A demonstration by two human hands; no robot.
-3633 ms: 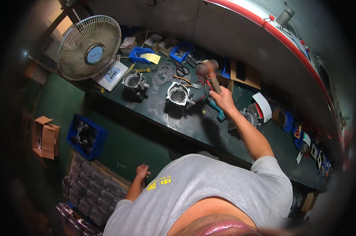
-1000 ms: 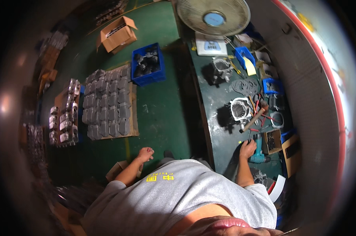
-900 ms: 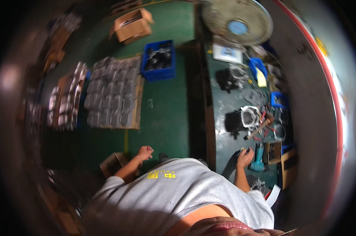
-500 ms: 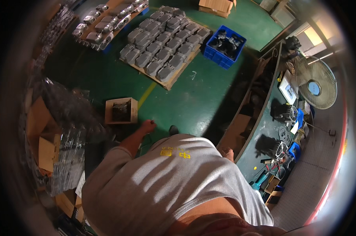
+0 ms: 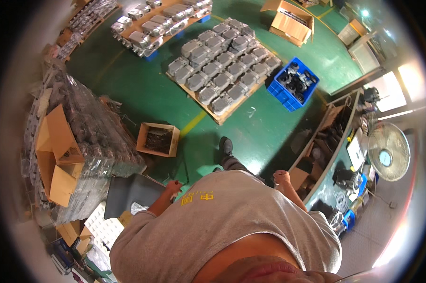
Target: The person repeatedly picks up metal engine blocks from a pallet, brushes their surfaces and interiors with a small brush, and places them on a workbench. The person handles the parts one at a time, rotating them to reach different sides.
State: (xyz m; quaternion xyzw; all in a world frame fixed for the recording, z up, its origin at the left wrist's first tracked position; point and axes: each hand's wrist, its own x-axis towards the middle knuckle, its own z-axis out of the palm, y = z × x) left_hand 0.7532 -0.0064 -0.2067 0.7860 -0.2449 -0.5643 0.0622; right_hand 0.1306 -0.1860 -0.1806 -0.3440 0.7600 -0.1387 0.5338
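Note:
My left hand (image 5: 174, 187) hangs low at my left side, in front of a dark grey flat-topped surface (image 5: 134, 192). Its fingers are curled in, and whatever they hold, if anything, is too small to make out. Beyond it on the floor sits an open cardboard box (image 5: 174, 143) with dark contents. At my right side, my right hand (image 5: 282, 177) has its fingers bent closed beside the workbench (image 5: 330, 175). The inside of that hand is hidden. One shoe (image 5: 226, 145) shows stepped forward on the green floor.
Ahead, grey metal housings (image 5: 222, 82) stand in rows on a pallet (image 5: 221, 120), beside a blue crate (image 5: 288, 103) of black-and-silver parts. A fan (image 5: 387, 152) stands over the bench at right. On the left rise a plastic-wrapped stack (image 5: 107, 151) and an open carton (image 5: 61, 134).
My view has tilted and shifted, so the pallet and crate sit lower and farther right. One foot has come forward. My right hand, mostly hidden earlier, now shows in front of my shirt.

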